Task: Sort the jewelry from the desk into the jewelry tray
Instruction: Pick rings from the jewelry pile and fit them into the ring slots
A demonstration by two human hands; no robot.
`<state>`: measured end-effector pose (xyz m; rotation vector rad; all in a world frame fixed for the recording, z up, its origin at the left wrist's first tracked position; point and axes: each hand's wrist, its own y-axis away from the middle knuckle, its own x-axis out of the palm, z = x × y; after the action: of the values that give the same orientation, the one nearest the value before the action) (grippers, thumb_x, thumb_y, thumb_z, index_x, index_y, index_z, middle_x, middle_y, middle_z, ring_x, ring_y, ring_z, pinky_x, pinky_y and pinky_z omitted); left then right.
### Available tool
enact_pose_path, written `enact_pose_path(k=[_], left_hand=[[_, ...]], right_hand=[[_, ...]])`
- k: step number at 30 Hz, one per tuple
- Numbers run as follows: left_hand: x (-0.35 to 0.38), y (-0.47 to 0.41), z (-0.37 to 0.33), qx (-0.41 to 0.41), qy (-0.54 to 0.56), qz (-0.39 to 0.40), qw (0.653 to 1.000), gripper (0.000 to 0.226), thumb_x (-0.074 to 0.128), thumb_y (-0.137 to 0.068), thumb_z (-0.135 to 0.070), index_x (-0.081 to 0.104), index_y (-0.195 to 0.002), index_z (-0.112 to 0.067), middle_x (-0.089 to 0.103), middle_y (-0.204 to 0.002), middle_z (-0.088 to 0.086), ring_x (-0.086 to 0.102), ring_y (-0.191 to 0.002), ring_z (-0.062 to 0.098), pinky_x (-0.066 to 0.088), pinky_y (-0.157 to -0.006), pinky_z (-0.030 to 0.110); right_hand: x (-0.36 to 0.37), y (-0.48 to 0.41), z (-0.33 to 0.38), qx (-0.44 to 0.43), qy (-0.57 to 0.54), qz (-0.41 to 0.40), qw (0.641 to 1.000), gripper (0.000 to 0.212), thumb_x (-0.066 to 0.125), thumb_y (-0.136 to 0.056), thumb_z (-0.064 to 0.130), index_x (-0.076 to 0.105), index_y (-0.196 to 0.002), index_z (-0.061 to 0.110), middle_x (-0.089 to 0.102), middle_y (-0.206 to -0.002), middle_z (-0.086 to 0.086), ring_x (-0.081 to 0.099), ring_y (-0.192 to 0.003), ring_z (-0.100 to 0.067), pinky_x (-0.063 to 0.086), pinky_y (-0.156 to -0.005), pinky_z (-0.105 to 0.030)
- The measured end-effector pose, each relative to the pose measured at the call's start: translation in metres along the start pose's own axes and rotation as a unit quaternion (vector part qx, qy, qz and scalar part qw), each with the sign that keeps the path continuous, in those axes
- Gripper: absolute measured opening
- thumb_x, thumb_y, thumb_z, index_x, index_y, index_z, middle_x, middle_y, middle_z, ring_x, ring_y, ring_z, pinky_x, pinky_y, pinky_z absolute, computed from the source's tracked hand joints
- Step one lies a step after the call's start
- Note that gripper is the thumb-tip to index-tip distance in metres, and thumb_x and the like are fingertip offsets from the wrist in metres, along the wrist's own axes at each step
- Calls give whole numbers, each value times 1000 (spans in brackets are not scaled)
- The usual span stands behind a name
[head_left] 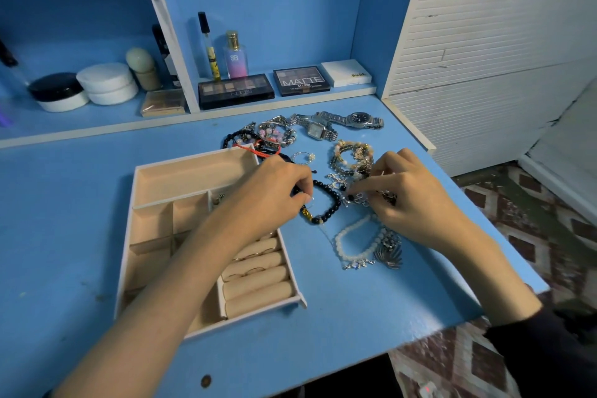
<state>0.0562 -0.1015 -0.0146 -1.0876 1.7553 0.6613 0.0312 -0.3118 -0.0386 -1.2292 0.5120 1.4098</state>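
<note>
A beige jewelry tray (193,171) with several compartments lies on the blue desk; thin rings sit in its ring rolls (255,271) and a small piece (219,199) lies in one small compartment. My left hand (274,194) reaches across the tray and pinches a thin silver hoop (308,200) beside a black bead bracelet (329,203). My right hand (410,200) pinches a small silver charm piece (360,199) out of the pile. A white bead bracelet (352,242), two silver watches (336,123) and mixed bracelets (352,155) lie loose on the desk.
Eyeshadow palettes (235,90), perfume bottles (235,55) and cream jars (106,82) stand on the low shelf behind. The desk's right edge (484,213) drops to a patterned floor. A white slatted wall (484,42) rises at the right.
</note>
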Motion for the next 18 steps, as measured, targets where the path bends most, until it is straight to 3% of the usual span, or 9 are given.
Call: enact_pose_path(k=[3, 9, 13, 16, 18], left_hand=[[0, 0, 0, 0, 6, -2, 1000, 12, 59, -88, -25, 56, -78, -30, 50, -89, -9, 39, -84, 2, 32, -72, 23], [0, 3, 0, 1, 14, -3, 1000, 11, 60, -87, -26, 56, -78, -31, 47, -84, -11, 37, -77, -7, 29, -69, 21], [-3, 6, -3, 1, 26, -12, 1000, 9, 61, -86, -27, 58, -79, -30, 54, -88, -10, 42, -81, -1, 30, -70, 23], [-3, 7, -6, 0, 38, -22, 999, 9, 61, -86, -29, 58, -78, -32, 57, -97, -7, 57, -85, 17, 42, -71, 29], [-4, 8, -7, 6, 50, -26, 998, 9, 61, -86, -28, 58, -78, -32, 58, -98, -9, 54, -91, 13, 44, -78, 32]], right_hand=[[-1, 1, 1, 5, -31, 15, 999, 43, 48, -75, 2, 75, -89, 32, 50, -84, 1, 41, -85, -18, 37, -71, -29], [-1, 7, -7, 64, -47, -19, 997, 37, 51, -76, -6, 71, -79, 25, 51, -84, 3, 42, -85, -15, 36, -73, -31], [0, 13, -5, 44, -46, -13, 998, 37, 46, -72, 6, 75, -80, 28, 51, -84, 4, 41, -84, -14, 37, -71, -30], [-3, 14, 0, 32, -47, 16, 998, 33, 50, -74, 18, 74, -90, 32, 54, -85, 2, 42, -85, -16, 38, -72, -29], [-8, 15, 2, 33, -49, 43, 997, 25, 54, -75, 26, 72, -91, 32, 54, -86, 2, 42, -86, -16, 36, -75, -27]])
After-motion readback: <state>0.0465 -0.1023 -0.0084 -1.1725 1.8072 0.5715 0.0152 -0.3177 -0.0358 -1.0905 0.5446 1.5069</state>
